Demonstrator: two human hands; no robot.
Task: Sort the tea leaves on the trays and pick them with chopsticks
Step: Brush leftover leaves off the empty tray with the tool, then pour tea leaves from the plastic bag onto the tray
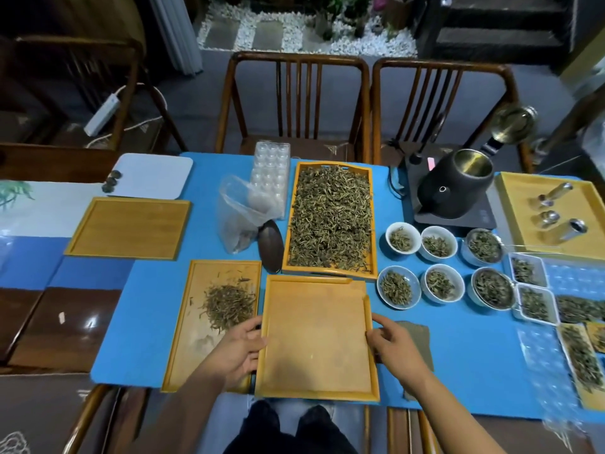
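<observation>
An empty wooden tray lies on the blue mat right in front of me. My left hand grips its left rim and my right hand grips its right rim. Just left of it, a second tray carries a small pile of tea leaves. Behind the empty tray, a deeper tray is filled with loose tea leaves. No chopsticks are visible.
Several small bowls of tea leaves stand to the right, with a dark kettle on a base behind them. A plastic bag, a dark scoop and another empty tray lie to the left. Two chairs stand across the table.
</observation>
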